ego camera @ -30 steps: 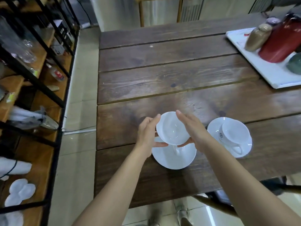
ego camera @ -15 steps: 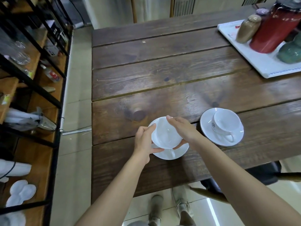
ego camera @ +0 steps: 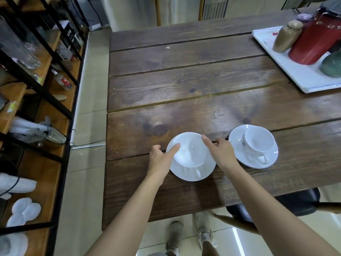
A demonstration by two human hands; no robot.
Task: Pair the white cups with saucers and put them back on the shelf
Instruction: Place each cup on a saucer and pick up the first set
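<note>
The tabletop [ego camera: 184,93] is dark stained wood with visible grain and a slight sheen. The cups [ego camera: 191,152] and saucers [ego camera: 238,137] look like glossy, smooth white ceramic.

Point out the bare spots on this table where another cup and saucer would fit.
Widest: the planks of the table beyond both saucers, left of the white tray. Also the near plank below the right saucer. Crowded: between the saucers, where the right hand sits.

Left hand [ego camera: 160,158] and right hand [ego camera: 221,152] reach forward, fingers loosely spread.
</note>
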